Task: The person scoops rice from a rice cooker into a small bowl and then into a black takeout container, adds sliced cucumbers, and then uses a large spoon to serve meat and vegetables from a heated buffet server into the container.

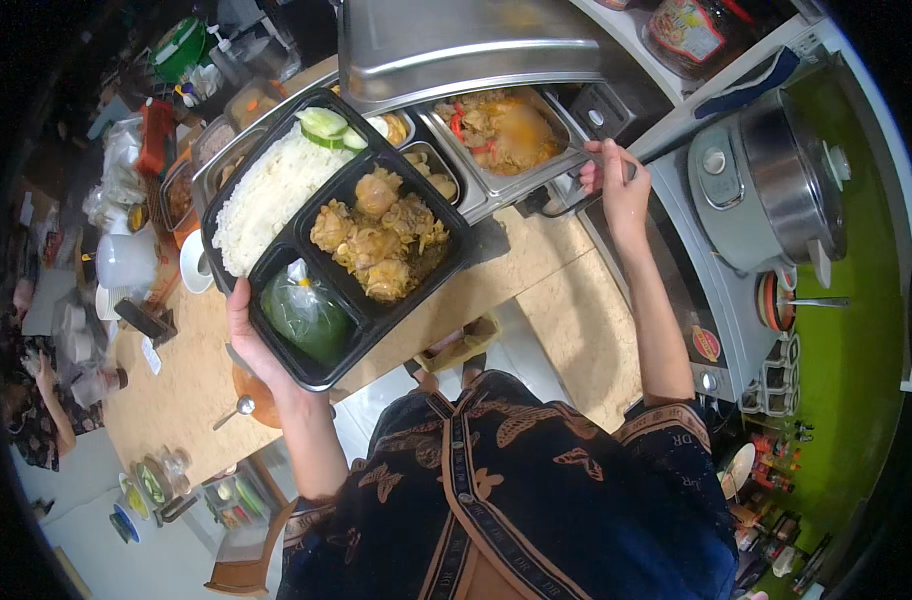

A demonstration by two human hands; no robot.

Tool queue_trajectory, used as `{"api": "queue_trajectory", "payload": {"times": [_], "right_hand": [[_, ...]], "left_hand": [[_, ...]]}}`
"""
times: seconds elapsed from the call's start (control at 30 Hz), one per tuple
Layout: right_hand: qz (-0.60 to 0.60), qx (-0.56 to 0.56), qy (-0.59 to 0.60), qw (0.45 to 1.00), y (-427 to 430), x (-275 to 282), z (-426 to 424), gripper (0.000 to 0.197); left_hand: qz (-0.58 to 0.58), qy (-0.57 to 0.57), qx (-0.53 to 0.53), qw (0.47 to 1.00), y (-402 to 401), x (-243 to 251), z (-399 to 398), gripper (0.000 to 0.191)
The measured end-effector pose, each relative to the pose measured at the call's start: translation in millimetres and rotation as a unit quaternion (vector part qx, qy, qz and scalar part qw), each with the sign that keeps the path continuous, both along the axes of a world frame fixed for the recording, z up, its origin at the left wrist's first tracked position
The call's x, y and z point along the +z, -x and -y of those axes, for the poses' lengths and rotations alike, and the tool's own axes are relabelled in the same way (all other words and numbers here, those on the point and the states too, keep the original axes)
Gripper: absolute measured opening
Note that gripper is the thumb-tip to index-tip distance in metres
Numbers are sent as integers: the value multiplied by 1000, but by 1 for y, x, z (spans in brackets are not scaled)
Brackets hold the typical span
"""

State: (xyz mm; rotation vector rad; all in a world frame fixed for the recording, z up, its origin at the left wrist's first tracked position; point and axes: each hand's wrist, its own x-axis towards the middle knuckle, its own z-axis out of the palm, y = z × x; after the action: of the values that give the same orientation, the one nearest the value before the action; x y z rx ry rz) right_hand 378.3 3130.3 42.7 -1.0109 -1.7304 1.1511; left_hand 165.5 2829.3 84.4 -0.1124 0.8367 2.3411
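My left hand [265,349] holds a black three-compartment plastic meal tray [467,247] by its near left edge. One compartment has white rice [280,195] with cucumber slices [325,124] on top. Pieces of braised meat [381,232] fill the largest one. In the third sits a knotted clear plastic bag [302,311] of green contents. Over at the food warmer, my right hand [617,180] grips the thin handle of a serving utensil [576,150]. The utensil's other end is blurred over a steel pan [493,180] of stewed meat with red pepper strips [467,135].
A raised steel lid [471,45] overhangs the warmer. On the right are a microwave oven [666,255] and an electric cooker [763,187]. The table [193,405] bears a phone [145,319], a white bowl [196,262] and a spoon [242,407]. A person's arm [55,401] shows far left.
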Motion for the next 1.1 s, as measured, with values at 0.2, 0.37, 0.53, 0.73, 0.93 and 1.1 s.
{"api": "queue_trajectory", "payload": {"times": [0.2,0.37,0.53,0.73,0.93,1.1], "right_hand": [[-186,-55,136,972,4,-25,-16,38],[-245,-54,171,953,-7,-23,-25,38],[-169,-22,174,970,-2,-12,-21,38],[-232,-50,213,948,-14,-9,-9,38],[-224,-3,189,956,-38,20,-1,38],[-222,55,166,959,-35,74,27,37]], "left_hand": [[-7,-10,-12,1000,0,12,-11,36],[-18,-1,-17,1000,0,12,-18,36],[-18,16,-13,1000,-6,8,-29,36],[-19,17,-19,999,11,-6,-36,34],[12,15,-29,999,14,-9,-57,28],[28,-18,-48,998,20,-18,-59,29]]}}
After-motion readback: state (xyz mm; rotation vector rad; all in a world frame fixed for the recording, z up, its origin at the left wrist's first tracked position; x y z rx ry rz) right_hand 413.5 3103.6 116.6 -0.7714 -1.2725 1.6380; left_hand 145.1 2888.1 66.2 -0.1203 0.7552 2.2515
